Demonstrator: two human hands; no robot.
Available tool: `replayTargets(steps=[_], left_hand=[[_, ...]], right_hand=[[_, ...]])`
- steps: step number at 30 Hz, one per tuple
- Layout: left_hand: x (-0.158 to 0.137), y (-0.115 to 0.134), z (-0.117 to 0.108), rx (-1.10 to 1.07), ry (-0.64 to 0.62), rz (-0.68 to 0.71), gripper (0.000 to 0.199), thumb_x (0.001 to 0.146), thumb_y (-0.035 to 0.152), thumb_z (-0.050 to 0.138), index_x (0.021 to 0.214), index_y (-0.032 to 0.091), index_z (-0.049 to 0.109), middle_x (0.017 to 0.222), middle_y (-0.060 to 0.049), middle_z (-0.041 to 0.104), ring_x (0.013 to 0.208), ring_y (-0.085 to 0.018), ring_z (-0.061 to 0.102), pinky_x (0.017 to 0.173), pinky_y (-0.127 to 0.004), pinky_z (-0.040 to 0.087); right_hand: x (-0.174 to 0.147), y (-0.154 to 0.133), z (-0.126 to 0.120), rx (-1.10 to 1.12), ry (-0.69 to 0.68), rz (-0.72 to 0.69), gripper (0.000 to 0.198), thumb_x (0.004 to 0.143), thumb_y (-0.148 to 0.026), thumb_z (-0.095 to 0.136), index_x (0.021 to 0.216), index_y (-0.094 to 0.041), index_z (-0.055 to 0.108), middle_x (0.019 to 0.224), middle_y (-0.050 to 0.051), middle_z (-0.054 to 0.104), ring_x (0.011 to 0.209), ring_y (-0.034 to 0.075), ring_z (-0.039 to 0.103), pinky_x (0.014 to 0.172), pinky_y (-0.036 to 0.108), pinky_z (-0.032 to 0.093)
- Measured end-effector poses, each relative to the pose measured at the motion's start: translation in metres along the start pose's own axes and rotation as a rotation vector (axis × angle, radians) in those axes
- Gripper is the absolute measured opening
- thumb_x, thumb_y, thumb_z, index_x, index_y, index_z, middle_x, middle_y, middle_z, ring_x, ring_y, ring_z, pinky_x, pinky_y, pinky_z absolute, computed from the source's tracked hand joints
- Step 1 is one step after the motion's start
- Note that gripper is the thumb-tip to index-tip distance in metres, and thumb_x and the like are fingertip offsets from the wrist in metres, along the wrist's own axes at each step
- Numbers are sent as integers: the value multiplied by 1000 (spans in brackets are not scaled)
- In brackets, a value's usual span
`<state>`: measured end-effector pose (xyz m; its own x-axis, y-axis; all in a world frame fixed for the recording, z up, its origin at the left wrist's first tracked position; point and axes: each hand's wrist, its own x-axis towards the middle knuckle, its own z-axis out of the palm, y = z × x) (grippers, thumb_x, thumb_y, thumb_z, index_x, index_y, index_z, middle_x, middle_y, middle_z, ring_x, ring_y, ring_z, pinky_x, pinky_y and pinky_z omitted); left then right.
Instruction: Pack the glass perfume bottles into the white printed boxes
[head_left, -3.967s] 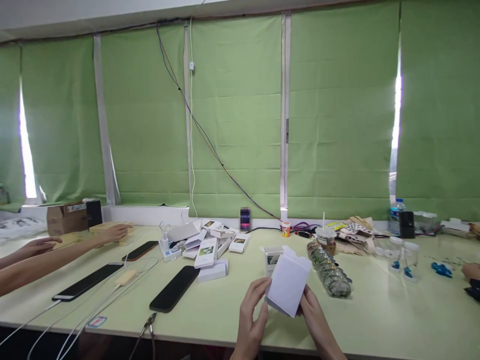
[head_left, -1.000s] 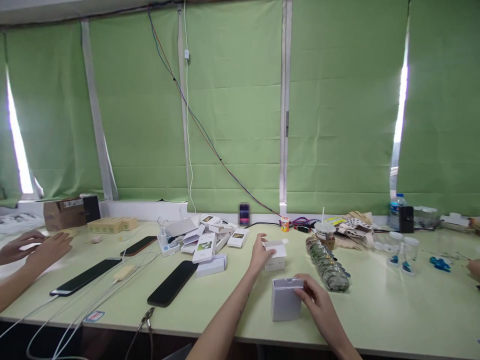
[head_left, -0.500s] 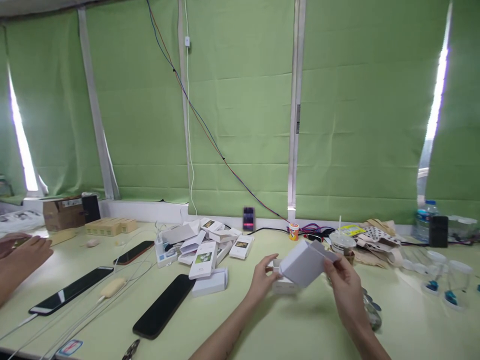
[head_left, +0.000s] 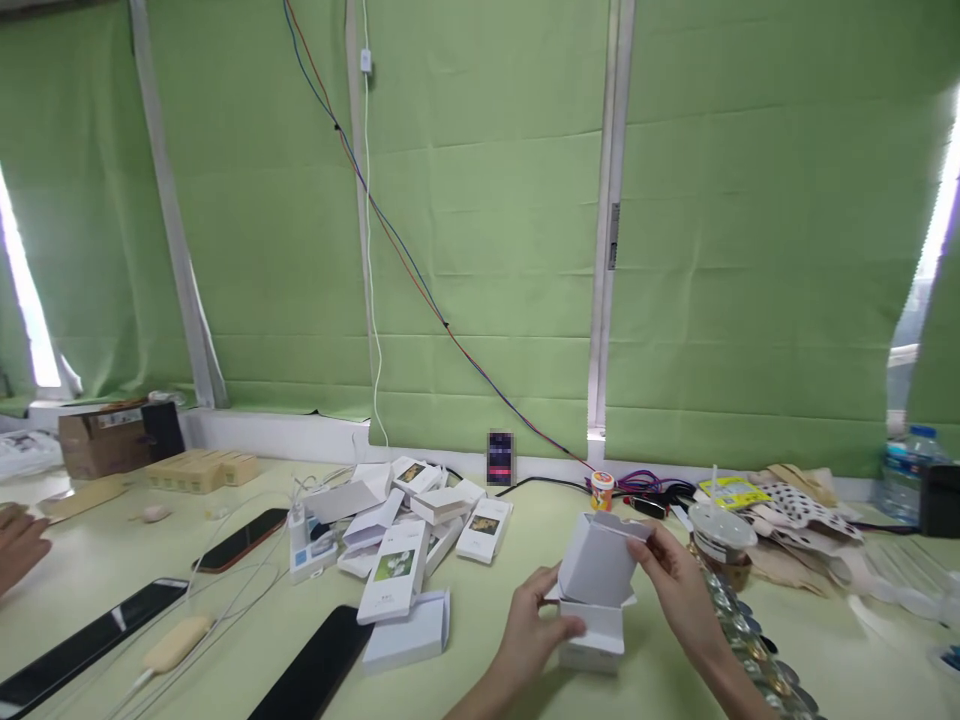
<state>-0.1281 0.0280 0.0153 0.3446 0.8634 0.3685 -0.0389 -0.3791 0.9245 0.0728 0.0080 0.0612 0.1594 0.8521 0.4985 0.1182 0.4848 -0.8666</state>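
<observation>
A small white cardboard box (head_left: 592,655) stands in front of me with its lid raised and its inner flaps showing. My left hand (head_left: 534,630) grips the box at its left side, the thumb over the front wall. With thumb and fingers, my right hand (head_left: 675,575) pinches the upper right edge of the raised lid (head_left: 598,565). What lies inside the box is hidden. Beside my right wrist runs a row of shiny glass-like discs (head_left: 750,635). A lidded plastic cup with a straw (head_left: 721,530) stands just behind that hand.
White boxes (head_left: 394,570) lie in a loose pile left of centre. Phones, including a black one (head_left: 315,665), and a yellow power bank (head_left: 178,643) with white cables lie further left. Another person's hand (head_left: 19,545) is at the left edge. An orange-and-white tub (head_left: 601,492) stands at the back.
The box lid, tilted across the box before, now stands upright above it. My right hand has shifted to the lid's upper edge. The view has turned, showing more of the glass-like discs.
</observation>
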Motion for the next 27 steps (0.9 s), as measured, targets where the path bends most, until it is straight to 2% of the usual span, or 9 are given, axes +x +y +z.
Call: replayTargets(steps=[7,10,13,16,18,22,24,25,27], left_hand=[[-3,-1,0,-6,31,3,49,63,19,78,112,21,69,97,-5,66,94,-26,57,82,-30,44],[-3,-6,-1,4,28,-1,46,63,24,79,107,20,70,98,-6,65,96,-27,58,83,-31,44],[-4,-11,-2,-7,17,11,56,65,36,78,118,23,64,110,-7,63,105,-29,56,86,-34,46],[-7,-12,-3,29,13,75,61,70,47,72,125,25,57,123,-9,57,116,-30,51,94,-38,44],[-9,-7,-6,103,47,118,59,75,51,66,127,26,55,131,-10,51,124,-31,44,103,-42,37],[-4,18,-12,251,130,164,49,91,54,38,131,27,50,141,-9,44,133,-29,35,111,-48,26],[5,39,-9,335,116,215,58,89,57,41,137,26,42,142,-10,43,133,-31,35,110,-50,27],[11,50,-4,392,90,232,69,82,58,53,140,24,37,143,-11,41,133,-33,34,110,-50,27],[24,72,7,482,24,245,105,62,54,77,147,22,23,144,-14,39,131,-37,35,109,-51,28]], right_hand=[[3,-7,2,-26,-33,42,27,85,-45,56,98,-22,58,94,2,65,87,19,56,72,26,45],[5,-13,2,19,28,69,30,82,-48,59,96,-21,58,95,3,66,85,19,57,72,25,48],[4,-19,-1,55,127,133,37,79,-52,61,100,-21,57,92,3,67,81,19,59,69,25,50],[-1,-22,-4,50,187,173,42,76,-55,63,100,-22,55,87,2,67,74,19,59,63,25,51],[-4,-22,-5,31,201,173,42,75,-56,64,98,-22,55,81,1,65,68,18,58,57,24,50],[-1,-29,-2,-53,213,123,35,79,-57,57,85,-23,51,70,-2,57,61,16,53,49,24,44],[6,-41,5,-197,225,24,33,82,-56,53,74,-24,47,67,-3,51,59,15,50,50,24,41],[10,-48,9,-294,236,-46,33,83,-54,52,70,-24,45,67,-4,47,58,15,47,51,25,40],[16,-65,18,-469,244,-174,34,86,-50,50,66,-24,42,68,-4,43,57,14,44,54,27,38]])
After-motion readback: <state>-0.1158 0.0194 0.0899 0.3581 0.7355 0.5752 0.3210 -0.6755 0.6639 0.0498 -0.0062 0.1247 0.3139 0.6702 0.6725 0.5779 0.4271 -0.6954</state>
